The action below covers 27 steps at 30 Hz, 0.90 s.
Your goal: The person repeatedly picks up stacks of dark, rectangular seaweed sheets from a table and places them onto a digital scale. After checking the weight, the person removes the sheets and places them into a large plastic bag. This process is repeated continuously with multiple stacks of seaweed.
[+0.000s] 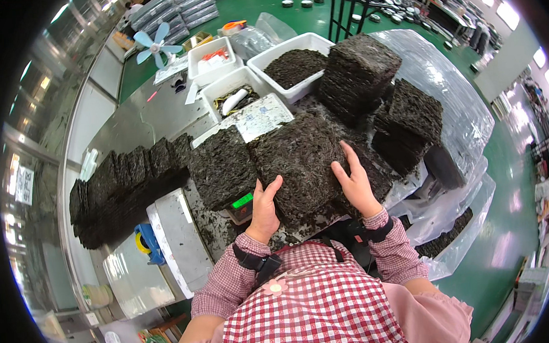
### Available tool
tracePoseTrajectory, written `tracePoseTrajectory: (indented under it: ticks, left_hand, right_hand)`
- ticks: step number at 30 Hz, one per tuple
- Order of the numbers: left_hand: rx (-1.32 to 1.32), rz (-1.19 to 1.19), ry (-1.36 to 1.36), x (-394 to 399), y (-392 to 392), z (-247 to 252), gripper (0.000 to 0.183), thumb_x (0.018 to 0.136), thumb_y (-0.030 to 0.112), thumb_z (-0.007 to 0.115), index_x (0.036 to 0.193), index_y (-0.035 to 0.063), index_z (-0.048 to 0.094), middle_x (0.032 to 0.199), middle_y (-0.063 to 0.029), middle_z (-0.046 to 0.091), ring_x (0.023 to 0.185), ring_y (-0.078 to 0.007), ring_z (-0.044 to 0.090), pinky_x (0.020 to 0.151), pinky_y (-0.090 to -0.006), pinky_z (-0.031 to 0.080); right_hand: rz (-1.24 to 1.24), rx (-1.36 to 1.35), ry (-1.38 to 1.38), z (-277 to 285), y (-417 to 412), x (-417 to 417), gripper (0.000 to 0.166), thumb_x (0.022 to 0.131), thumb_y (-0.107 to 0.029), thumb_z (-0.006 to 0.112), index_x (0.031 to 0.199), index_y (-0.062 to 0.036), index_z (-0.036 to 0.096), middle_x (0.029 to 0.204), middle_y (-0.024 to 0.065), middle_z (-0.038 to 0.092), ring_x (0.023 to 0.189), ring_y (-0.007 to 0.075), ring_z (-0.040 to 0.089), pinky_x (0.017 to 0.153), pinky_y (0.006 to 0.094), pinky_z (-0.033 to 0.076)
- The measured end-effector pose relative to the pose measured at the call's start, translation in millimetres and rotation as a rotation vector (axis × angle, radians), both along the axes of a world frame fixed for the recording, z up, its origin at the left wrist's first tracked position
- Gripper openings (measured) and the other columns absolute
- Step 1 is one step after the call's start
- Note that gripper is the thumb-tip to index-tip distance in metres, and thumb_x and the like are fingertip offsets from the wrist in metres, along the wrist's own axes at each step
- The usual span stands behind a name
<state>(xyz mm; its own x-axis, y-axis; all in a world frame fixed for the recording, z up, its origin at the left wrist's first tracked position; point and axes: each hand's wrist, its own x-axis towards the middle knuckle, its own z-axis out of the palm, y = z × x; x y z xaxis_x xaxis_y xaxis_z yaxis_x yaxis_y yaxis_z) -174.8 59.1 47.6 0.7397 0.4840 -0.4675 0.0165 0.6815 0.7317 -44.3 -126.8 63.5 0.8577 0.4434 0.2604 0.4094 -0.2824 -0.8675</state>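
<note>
Between my two hands lies a squarish stack of dark dried seaweed sheets (299, 163). My left hand (264, 211) holds its lower left edge, thumb raised along the side. My right hand (356, 181) is against its right edge, with thumb and fingers spread; the undersides of both hands are hidden. Just left of this stack, another seaweed pile (222, 169) rests on a digital scale (241, 209) with a lit green display. A long row of seaweed bundles (128, 189) leans farther left.
Taller seaweed blocks (360, 73) (410, 119) stand at the right beside plastic wrapping (440, 81). Behind are a white tub of seaweed bits (295, 69), a smaller white bin (232, 97) and a fan (155, 47). A blue tape dispenser (150, 243) sits at left near a metal box (178, 240).
</note>
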Motion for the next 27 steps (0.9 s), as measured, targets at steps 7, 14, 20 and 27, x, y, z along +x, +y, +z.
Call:
tracePoseTrajectory:
  ticks: [7,14,20,27]
  left_hand:
    - [0.105,-0.029,-0.200,-13.0,43.2,17.8,0.058,0.102,0.040,0.054,0.146,0.0043,0.043,0.140,-0.0125,0.054,0.130,-0.0215,0.052,0.104,-0.0375,0.046]
    - [0.664,0.510,-0.169,-85.9,133.4,41.2,0.038,0.103,0.020,0.055,0.134,0.0016,0.047,0.127,-0.0140,0.058,0.118,-0.0242,0.060,0.095,-0.0346,0.051]
    - [0.584,0.713,0.046,-174.0,165.5,-7.7,0.036,0.102,0.023,0.056,0.132,0.0026,0.053,0.121,-0.0106,0.062,0.111,-0.0210,0.062,0.091,-0.0328,0.049]
    - [0.455,0.567,0.222,-199.1,148.1,-55.5,0.041,0.103,0.033,0.054,0.128,0.0008,0.056,0.119,-0.0112,0.064,0.106,-0.0194,0.064,0.087,-0.0314,0.050]
  right_hand:
    - [0.043,0.167,0.186,-21.6,54.9,16.9,0.046,0.099,-0.021,0.065,0.132,0.0089,0.053,0.124,0.0107,0.063,0.111,0.0146,0.058,0.098,0.0283,0.045]
    - [0.106,-0.078,0.230,-64.5,108.0,127.9,0.054,0.093,-0.040,0.067,0.123,0.0057,0.063,0.116,0.0221,0.067,0.106,0.0297,0.064,0.093,0.0374,0.048]
    - [-0.138,-0.238,-0.126,-94.4,111.4,138.7,0.066,0.095,-0.054,0.058,0.124,0.0044,0.063,0.124,0.0288,0.060,0.117,0.0431,0.056,0.102,0.0466,0.043]
    - [-0.124,-0.079,0.029,-100.7,91.6,149.7,0.057,0.098,-0.045,0.059,0.119,0.0077,0.064,0.115,0.0239,0.068,0.110,0.0324,0.064,0.096,0.0393,0.048]
